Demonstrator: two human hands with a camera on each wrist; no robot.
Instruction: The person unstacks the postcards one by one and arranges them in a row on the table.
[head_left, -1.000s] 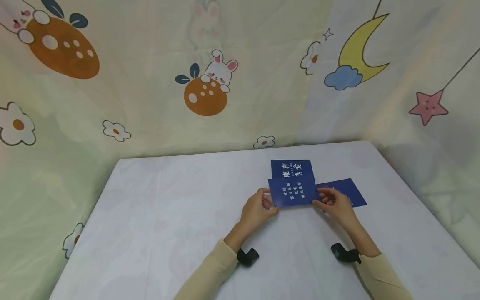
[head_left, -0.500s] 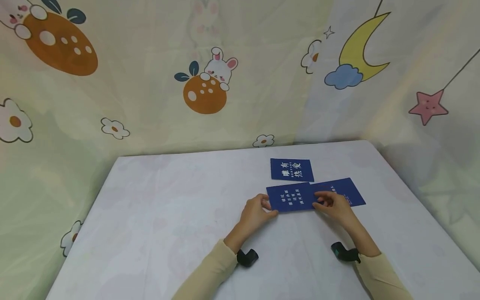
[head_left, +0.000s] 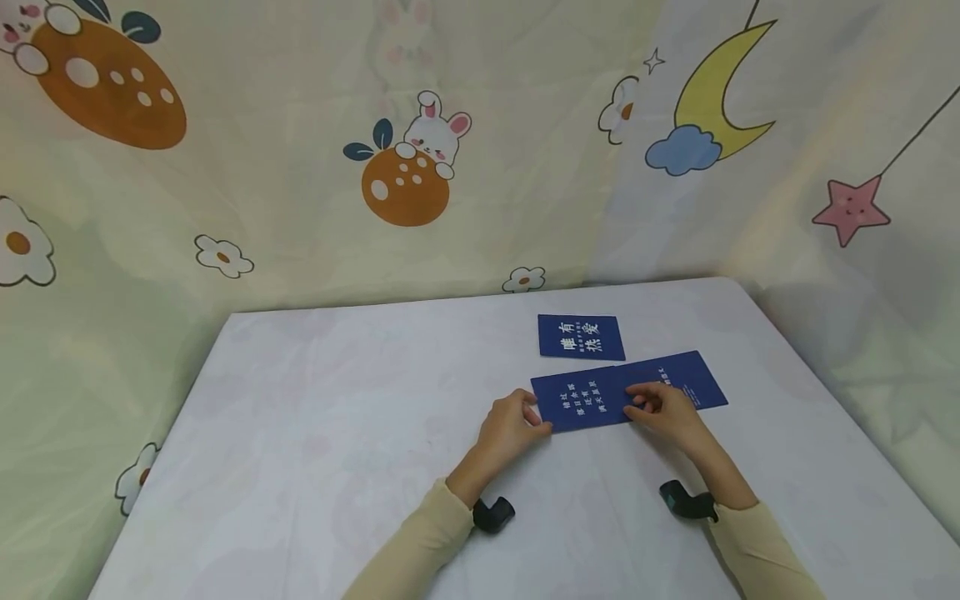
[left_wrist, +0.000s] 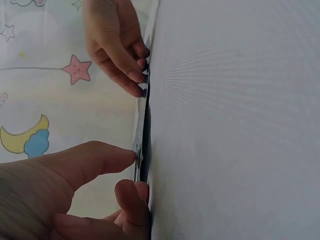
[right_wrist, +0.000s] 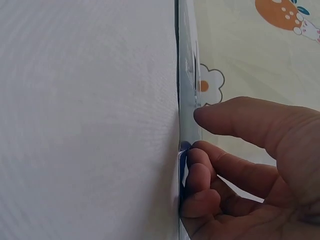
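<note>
1. Surface [head_left: 337,458], white, carries three blue cards: the near card [head_left: 577,402], the far card [head_left: 582,337] at its 12 o'clock across a narrow gap, and the right card [head_left: 684,372] towards its 2 o'clock.
2. White characters face up on the near card, which looks flat or nearly so; its right end meets the right card, and whether they overlap I can't tell.
3. The left hand [head_left: 510,427], at the near card's 8 o'clock, has thumb and fingers curved, lightly gripping its left end.
4. The right hand [head_left: 667,417], at 4 o'clock, is half curled, thumb and fingertips pinching near its right end.
5. A black wrist camera [head_left: 493,515] sits below the left hand, another [head_left: 686,502] below the right.
6. Towards 12 o'clock, behind everything, hangs a printed cloth [head_left: 300,150].
</note>
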